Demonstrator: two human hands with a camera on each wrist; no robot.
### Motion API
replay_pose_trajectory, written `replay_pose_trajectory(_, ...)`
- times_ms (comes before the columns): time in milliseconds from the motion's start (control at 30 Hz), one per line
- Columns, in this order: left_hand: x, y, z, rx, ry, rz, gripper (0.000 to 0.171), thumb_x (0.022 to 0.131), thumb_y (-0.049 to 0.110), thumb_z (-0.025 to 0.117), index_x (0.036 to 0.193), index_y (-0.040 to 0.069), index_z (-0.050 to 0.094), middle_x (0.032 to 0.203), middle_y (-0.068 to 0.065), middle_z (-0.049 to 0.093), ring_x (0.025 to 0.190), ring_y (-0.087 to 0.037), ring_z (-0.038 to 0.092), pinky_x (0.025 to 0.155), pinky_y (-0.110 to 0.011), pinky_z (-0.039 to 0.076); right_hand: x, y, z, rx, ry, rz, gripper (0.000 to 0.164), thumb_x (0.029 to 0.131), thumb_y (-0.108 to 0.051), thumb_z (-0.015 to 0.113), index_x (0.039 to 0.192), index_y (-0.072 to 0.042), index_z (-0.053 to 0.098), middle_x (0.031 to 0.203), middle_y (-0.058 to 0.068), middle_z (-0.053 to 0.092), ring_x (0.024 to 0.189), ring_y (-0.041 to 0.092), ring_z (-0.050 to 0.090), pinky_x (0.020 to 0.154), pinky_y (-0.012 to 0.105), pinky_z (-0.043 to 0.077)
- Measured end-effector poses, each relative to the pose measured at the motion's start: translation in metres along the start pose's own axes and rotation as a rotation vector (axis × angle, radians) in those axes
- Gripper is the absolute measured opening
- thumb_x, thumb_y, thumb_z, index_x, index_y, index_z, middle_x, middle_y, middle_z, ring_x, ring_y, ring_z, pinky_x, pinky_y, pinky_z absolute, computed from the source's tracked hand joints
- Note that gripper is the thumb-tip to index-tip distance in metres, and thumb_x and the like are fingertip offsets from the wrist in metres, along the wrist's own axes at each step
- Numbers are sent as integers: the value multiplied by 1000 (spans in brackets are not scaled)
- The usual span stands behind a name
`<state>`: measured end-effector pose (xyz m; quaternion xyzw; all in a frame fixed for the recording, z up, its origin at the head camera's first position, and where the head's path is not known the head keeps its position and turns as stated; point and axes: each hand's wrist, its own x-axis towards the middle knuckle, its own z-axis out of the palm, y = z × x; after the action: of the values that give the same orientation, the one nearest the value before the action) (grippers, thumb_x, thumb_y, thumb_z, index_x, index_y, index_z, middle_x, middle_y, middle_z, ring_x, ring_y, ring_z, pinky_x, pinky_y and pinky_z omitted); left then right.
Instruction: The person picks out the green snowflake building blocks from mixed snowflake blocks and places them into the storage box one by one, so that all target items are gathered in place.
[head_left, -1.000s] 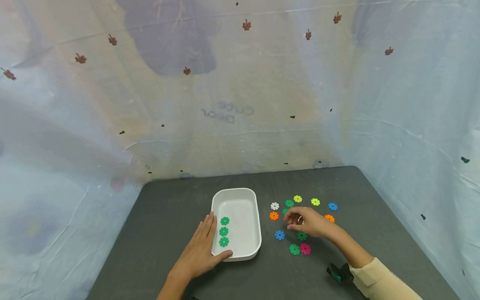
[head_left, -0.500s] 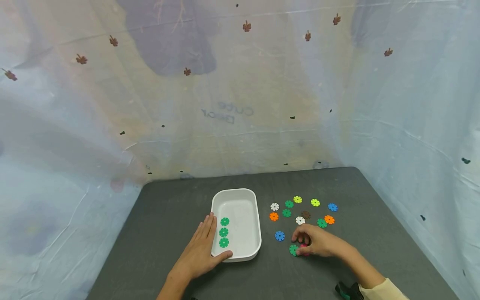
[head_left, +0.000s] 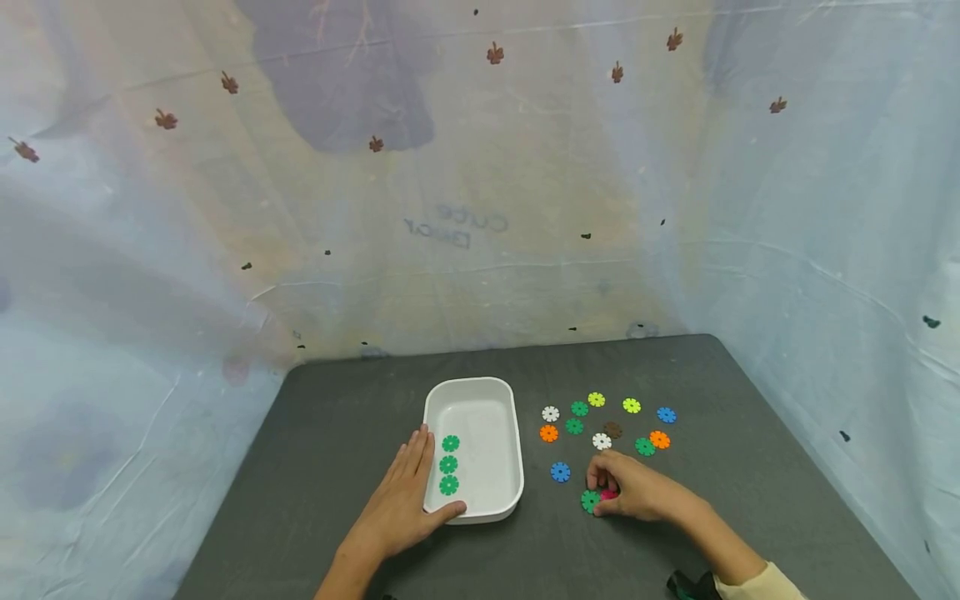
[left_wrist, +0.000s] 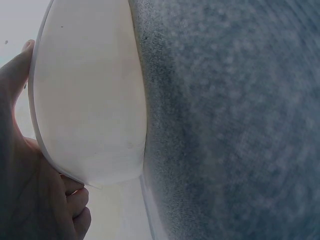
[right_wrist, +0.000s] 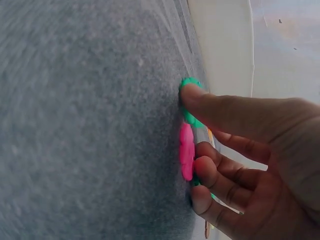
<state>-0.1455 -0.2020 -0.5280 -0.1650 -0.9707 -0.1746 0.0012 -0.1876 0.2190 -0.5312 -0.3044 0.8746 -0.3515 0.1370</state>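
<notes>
My left hand [head_left: 405, 492] lies along the left rim of a white plastic tray [head_left: 512, 442], fingers fairly straight and thumb over its near edge. Inside the tray, three green notched discs [head_left: 448, 464] form a column. To the right, my right hand [head_left: 637, 487] is low over the table, fingers bent and thumb apart from them. In the right wrist view, its thumb touches a green notched disc [right_wrist: 191, 117]. A pink notched disc [right_wrist: 186, 152] lies beside it, close to the fingertips. In the head view the hand partly covers the pink disc [head_left: 608, 495].
Several more notched discs lie on the dark grey table [head_left: 360, 400] right of the tray, including a white disc [head_left: 602, 442], a brown disc [head_left: 612, 430], a blue disc [head_left: 560, 472] and an orange disc [head_left: 660, 439]. A pale curtain [head_left: 465, 292] hangs behind.
My right hand has come nearer to me from above the middle discs to the green and pink discs, uncovering the white and brown ones. The left hand and tray stay put.
</notes>
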Motion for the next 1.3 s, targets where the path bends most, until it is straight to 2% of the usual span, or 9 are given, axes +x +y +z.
replay_pose_trajectory(133, 1, 0, 0, -2, -3, -4, 122, 92, 77, 66, 171, 0, 13, 180, -14, 5, 167, -30, 8, 135, -52, 15, 1, 0, -1, 31, -8, -8, 29, 89, -16, 90, 97, -14, 62, 89, -2, 58, 78, 9, 55, 67, 24, 50)
replay_pose_trajectory(333, 1, -1, 0, 1, 2, -5, 124, 92, 80, 64, 171, 0, 14, 180, -15, 6, 167, -31, 9, 135, -52, 16, 5, -5, -7, 93, -29, -2, 18, 96, -10, 81, 96, -12, 64, 85, -5, 64, 73, 6, 60, 64, 26, 55)
replay_pose_trajectory(567, 1, -2, 0, 8, 1, 1, 125, 91, 84, 59, 171, 1, 12, 180, -15, 6, 167, -31, 9, 135, -51, 16, 20, -10, -14, 120, 42, -70, 11, 99, -5, 77, 101, -8, 67, 93, -1, 70, 82, 14, 68, 73, 29, 60)
replay_pose_trajectory(700, 1, -2, 1, 15, 6, 6, 125, 91, 84, 59, 171, 0, 13, 180, -15, 7, 167, -31, 9, 135, -52, 17, 33, -16, -17, 100, 115, -115, 10, 100, -6, 77, 103, -8, 68, 96, -1, 70, 85, 13, 67, 74, 30, 60)
replay_pose_trajectory(867, 1, -2, 2, 15, 1, 8, 124, 92, 82, 62, 171, 0, 13, 180, -15, 7, 167, -31, 8, 135, -52, 16, 53, -30, -20, 166, 180, -99, 9, 100, -7, 77, 106, -8, 69, 101, 3, 71, 89, 19, 68, 78, 32, 60)
replay_pose_trajectory(1100, 2, -1, 1, 9, 2, 3, 121, 92, 74, 69, 171, 0, 14, 180, -16, 7, 167, -31, 9, 135, -53, 16, 86, -44, -22, 234, 193, -116, 10, 101, -8, 76, 109, -5, 70, 103, 8, 71, 93, 27, 70, 82, 37, 61)
replay_pose_trajectory(1300, 2, -1, 2, 14, 6, 1, 121, 93, 74, 69, 171, 0, 14, 180, -16, 7, 167, -32, 10, 134, -54, 17, 116, -55, -18, 277, 184, -150, 13, 102, -7, 75, 113, -3, 71, 105, 12, 70, 94, 28, 70, 85, 38, 61)
